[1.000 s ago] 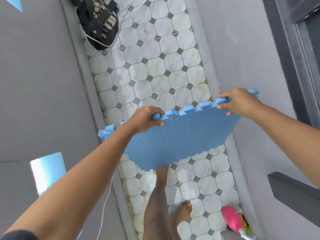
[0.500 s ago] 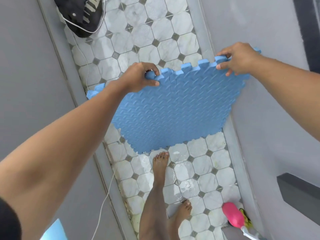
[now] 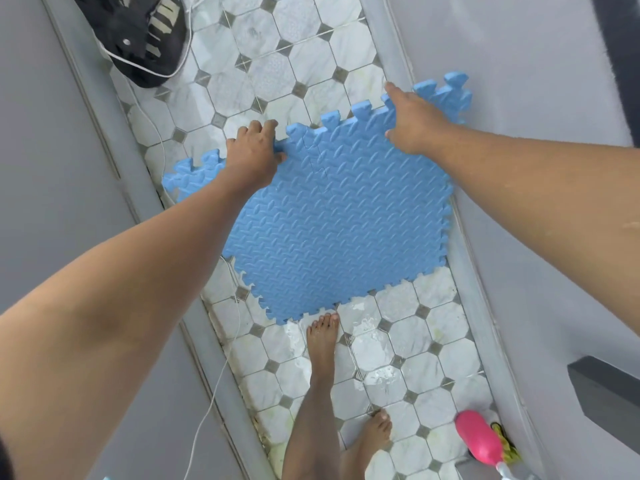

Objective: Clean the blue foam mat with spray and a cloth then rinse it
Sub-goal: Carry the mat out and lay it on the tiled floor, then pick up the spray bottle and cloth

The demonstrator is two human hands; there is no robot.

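The blue foam mat [image 3: 332, 230] was held tilted over the tiled floor [image 3: 277, 74]. Its lower toothed edge was close to the toes of a bare foot [image 3: 322, 341] and its upper right corner was against the grey wall [image 3: 519, 81]; whether the lower edge touched the tiles I could not tell. The left hand [image 3: 254, 152] gripped the upper edge with the fingers curled over it. The right hand [image 3: 414, 124] lay on the mat near the upper right corner with rather straight fingers, pressing more than gripping. I judge that the mat was held this way so that its patterned face was turned to the person for the cleaning. The pink spray bottle [image 3: 478, 441] lay on the floor by the wall, well apart from both hands, beside a yellow-green thing [image 3: 505, 443], perhaps the cloth. The bottle was not transparent, so what it held could not be seen.
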